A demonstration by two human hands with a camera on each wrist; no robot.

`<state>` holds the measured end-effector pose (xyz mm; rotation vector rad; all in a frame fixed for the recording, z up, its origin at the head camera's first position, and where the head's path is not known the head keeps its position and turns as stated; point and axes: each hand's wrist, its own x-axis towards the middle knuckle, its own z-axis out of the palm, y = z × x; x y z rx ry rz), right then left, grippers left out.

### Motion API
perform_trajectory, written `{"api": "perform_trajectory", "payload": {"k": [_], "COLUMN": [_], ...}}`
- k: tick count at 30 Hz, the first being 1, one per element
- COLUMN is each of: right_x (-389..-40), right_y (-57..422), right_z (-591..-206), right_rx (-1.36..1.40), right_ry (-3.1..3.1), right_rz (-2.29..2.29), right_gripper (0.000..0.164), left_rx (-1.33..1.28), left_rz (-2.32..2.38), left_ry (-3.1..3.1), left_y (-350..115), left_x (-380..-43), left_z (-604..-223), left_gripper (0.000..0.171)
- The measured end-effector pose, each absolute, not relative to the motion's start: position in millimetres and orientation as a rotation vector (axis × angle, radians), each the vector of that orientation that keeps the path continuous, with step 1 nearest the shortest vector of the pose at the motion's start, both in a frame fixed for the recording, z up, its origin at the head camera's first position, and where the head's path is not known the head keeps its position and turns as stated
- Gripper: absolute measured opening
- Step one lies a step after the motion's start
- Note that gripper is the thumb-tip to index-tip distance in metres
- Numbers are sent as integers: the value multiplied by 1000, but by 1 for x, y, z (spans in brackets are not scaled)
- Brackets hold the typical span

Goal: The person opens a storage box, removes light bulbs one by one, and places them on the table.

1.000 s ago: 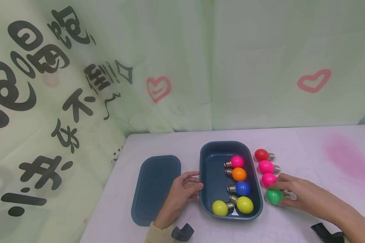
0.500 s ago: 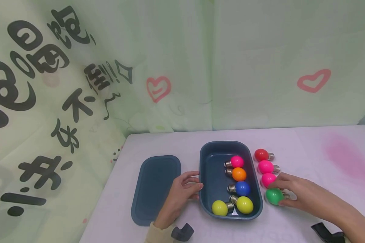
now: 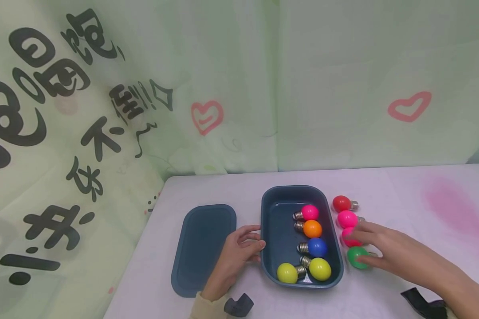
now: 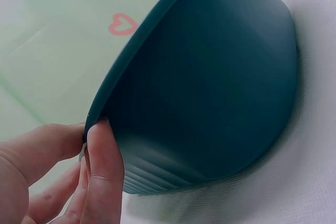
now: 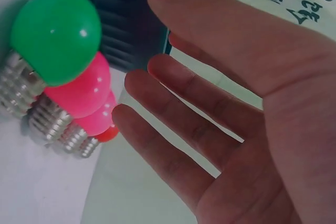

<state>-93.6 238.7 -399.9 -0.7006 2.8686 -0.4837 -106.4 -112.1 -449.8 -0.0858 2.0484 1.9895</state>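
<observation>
My left hand [image 3: 239, 250] pinches the rim of a dark blue rectangular container [image 3: 277, 195]; the left wrist view has its fingertips [image 4: 102, 140] right at the edge of the container wall [image 4: 210, 77]. Inside, toward the right and front, lie a pink bulb [image 3: 310, 212], an orange bulb [image 3: 313, 229], a blue bulb [image 3: 317, 247] and two yellow bulbs [image 3: 320, 269]. Over a column of bulbs on the right hovers my right hand [image 3: 387, 246], fingers spread with nothing in them. Nearest it is a green bulb [image 5: 55, 35], then two pink bulbs [image 5: 81, 87] and a red one [image 3: 341, 203].
A flat dark blue lid [image 3: 203, 248] lies left of the container, partly behind my left hand. The table [image 3: 403, 195] has a white cloth with a pink patch at right. Behind hangs a pale green curtain [image 3: 323, 88] with hearts and black lettering.
My right hand has let go of the green bulb and lifted off it, its fingers opening out over the pink bulb behind. The left hand keeps its place at the container.
</observation>
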Motion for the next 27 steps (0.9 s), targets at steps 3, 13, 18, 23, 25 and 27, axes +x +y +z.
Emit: {"api": "perform_trajectory", "payload": {"k": [3, 13, 18, 23, 25, 27], "right_x": [-92, -88, -88, -88, -88, -89], "right_y": [233, 210, 198, 185, 180, 174], "right_z": [-395, -386, -383, -381, -380, -380], "right_rx": [-769, -854, -879, -955, -975, -989], "right_ry": [2888, 2900, 2873, 2831, 2822, 2808], "right_rz": [-512, -559, -577, -613, -631, -648], "right_gripper": [47, 47, 46, 46, 45, 43], "left_rx": [-92, -89, -90, -95, -91, -84], "left_rz": [1986, 1980, 1982, 1985, 1990, 1994], "left_ry": [2053, 2060, 2059, 2051, 2044, 2038], "left_y": [-112, -112, -112, -113, -113, -114], "left_x": [-106, -106, -106, -107, -106, -106], "left_z": [-450, -450, -450, -451, -451, -452], "left_gripper": [44, 46, 46, 46, 47, 47]}}
